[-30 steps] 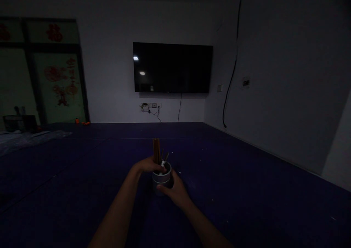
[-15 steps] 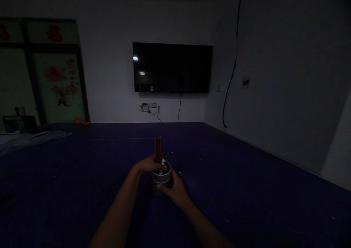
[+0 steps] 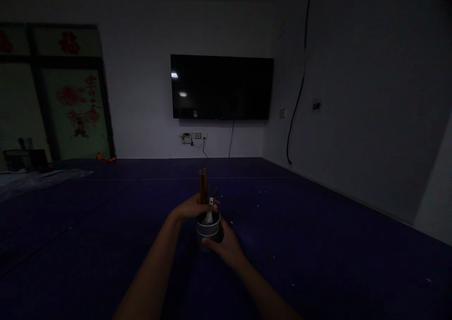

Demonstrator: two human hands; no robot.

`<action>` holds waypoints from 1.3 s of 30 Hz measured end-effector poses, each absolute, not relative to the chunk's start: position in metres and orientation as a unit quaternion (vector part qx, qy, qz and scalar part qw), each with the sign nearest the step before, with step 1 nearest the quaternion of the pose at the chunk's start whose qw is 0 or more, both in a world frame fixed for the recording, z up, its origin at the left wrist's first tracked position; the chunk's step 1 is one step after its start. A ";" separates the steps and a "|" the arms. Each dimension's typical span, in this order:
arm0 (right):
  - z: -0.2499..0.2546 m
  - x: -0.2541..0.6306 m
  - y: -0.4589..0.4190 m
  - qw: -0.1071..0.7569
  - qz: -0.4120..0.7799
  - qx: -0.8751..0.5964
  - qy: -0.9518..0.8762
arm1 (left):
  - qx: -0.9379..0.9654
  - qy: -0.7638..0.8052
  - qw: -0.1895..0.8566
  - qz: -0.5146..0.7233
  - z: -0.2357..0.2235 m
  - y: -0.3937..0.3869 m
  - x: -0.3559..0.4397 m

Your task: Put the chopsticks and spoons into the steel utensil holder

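Note:
A small pale round holder point(image 3: 207, 230) stands on the dark blue surface point(image 3: 318, 244) in front of me. My right hand point(image 3: 226, 245) is wrapped round its lower side and steadies it. My left hand point(image 3: 192, 209) is closed round a bundle of brown sticks point(image 3: 202, 187) and other utensils, one with a white handle point(image 3: 210, 202), held just above the holder's rim. The room is dim, so the fine detail of the utensils is hard to make out.
A black television point(image 3: 221, 87) hangs on the far white wall above a socket with cables point(image 3: 193, 137). A dark cable point(image 3: 300, 89) runs down the right wall. Glass doors with red decorations point(image 3: 74, 98) stand at the left, with crumpled plastic sheeting point(image 3: 31, 177) and dark boxes point(image 3: 24, 159) near them.
My left hand has lifted the bundle of sticks and utensils upward, partly out of the holder. My right hand and the holder have stayed in place.

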State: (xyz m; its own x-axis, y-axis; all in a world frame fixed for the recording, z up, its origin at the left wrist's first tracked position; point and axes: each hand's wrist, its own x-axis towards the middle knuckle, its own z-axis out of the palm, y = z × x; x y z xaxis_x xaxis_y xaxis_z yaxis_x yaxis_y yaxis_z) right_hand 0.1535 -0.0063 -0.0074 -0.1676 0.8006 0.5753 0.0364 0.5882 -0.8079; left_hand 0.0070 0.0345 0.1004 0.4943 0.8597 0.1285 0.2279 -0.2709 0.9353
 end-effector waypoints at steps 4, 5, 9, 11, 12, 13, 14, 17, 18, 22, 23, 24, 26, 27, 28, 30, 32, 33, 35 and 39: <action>-0.006 0.153 -0.007 0.570 0.333 -0.308 -0.685 | 0.723 0.366 0.467 0.353 0.108 0.028 0.008; -0.006 0.153 -0.007 0.570 0.336 -0.307 -0.684 | 0.723 0.364 0.467 0.356 0.109 0.027 0.009; -0.005 0.153 -0.008 0.567 0.346 -0.310 -0.680 | 0.730 0.348 0.463 0.362 0.113 0.021 0.009; -0.005 0.153 -0.008 0.567 0.344 -0.309 -0.682 | 0.737 0.341 0.457 0.363 0.115 0.019 0.009; -0.005 0.153 -0.008 0.567 0.342 -0.308 -0.683 | 0.739 0.338 0.456 0.364 0.116 0.018 0.009; -0.005 0.153 -0.008 0.568 0.341 -0.307 -0.683 | 0.740 0.337 0.455 0.364 0.117 0.017 0.009; -0.005 0.152 -0.008 0.569 0.339 -0.307 -0.684 | 0.740 0.337 0.455 0.364 0.118 0.016 0.009; -0.006 0.153 -0.009 0.568 0.335 -0.315 -0.683 | 0.736 0.335 0.457 0.372 0.122 0.013 0.009; -0.006 0.153 -0.009 0.566 0.334 -0.320 -0.682 | 0.734 0.332 0.457 0.377 0.124 0.012 0.009; -0.005 0.153 -0.009 0.560 0.337 -0.327 -0.682 | 0.728 0.319 0.447 0.411 0.131 0.008 0.008; -0.005 0.154 -0.008 0.559 0.338 -0.326 -0.683 | 0.726 0.318 0.440 0.423 0.134 0.005 0.007; -0.005 0.154 -0.008 0.559 0.337 -0.328 -0.683 | 0.725 0.317 0.431 0.433 0.138 0.002 0.005; -0.005 0.154 -0.008 0.560 0.328 -0.340 -0.681 | 0.722 0.320 0.411 0.454 0.148 -0.005 0.000; -0.006 0.154 -0.008 0.561 0.323 -0.347 -0.679 | 0.721 0.326 0.397 0.465 0.153 -0.010 -0.005; -0.007 0.154 -0.007 0.560 0.319 -0.351 -0.679 | 0.718 0.332 0.381 0.479 0.159 -0.014 -0.010; -0.009 0.154 -0.007 0.558 0.318 -0.355 -0.679 | 0.714 0.347 0.346 0.500 0.167 -0.022 -0.023; -0.010 0.154 -0.006 0.556 0.318 -0.364 -0.676 | 0.708 0.387 0.298 0.511 0.170 -0.023 -0.038; -0.011 0.154 -0.006 0.554 0.317 -0.371 -0.674 | 0.702 0.423 0.270 0.506 0.169 -0.021 -0.046; -0.012 0.154 -0.005 0.551 0.315 -0.383 -0.671 | 0.679 0.519 0.215 0.473 0.160 -0.013 -0.061; -0.012 0.154 -0.005 0.550 0.312 -0.384 -0.672 | 0.599 0.732 0.101 0.308 0.131 0.010 -0.084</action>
State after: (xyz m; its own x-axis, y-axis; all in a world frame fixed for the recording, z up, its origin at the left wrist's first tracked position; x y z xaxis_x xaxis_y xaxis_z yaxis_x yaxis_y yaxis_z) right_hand 0.1536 -0.0046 -0.0119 -0.0993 0.8605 0.4996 0.1732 0.5094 -0.8429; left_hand -0.0843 0.0101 0.1306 -0.2608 0.9399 0.2203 0.8152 0.0922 0.5718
